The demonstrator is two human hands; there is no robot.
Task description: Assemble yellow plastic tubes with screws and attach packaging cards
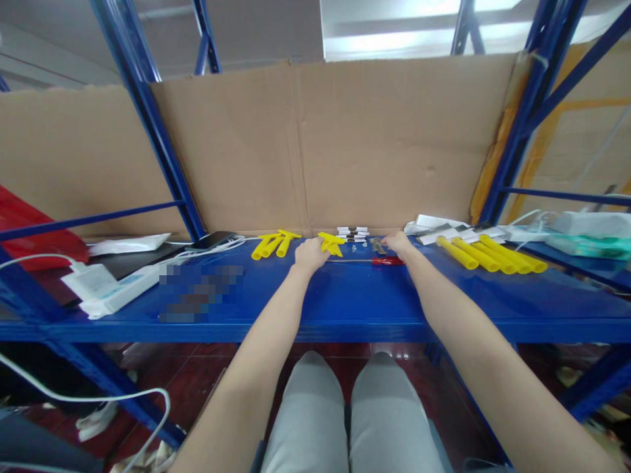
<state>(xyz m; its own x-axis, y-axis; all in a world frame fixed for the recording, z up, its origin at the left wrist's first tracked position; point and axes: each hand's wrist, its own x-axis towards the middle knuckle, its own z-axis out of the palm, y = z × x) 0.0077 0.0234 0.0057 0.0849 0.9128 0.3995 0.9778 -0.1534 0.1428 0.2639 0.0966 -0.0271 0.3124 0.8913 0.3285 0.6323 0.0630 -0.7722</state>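
Observation:
My left hand (310, 255) is closed around a yellow T-shaped plastic handle (332, 244) just above the blue shelf. My right hand (398, 242) reaches down to a small group of metal pieces (378, 246), its fingertips pinched together at their edge; whatever they hold is too small to make out. Between the hands lies a screwdriver with a red handle (387, 261), its shaft pointing left. Behind it is a short stack of black-and-white strips (352, 232), with tiny silvery bits, perhaps screws, in front. More yellow T-shaped handles (270, 244) lie left of my left hand.
On the right rest several yellow-handled scrapers (493, 256) with flat blades. A white power strip (123, 289), cables and a dark phone (213, 240) occupy the left side. Cardboard (345, 144) closes off the back, between blue uprights (517, 125). The blue shelf's front edge (359, 330) crosses above my knees.

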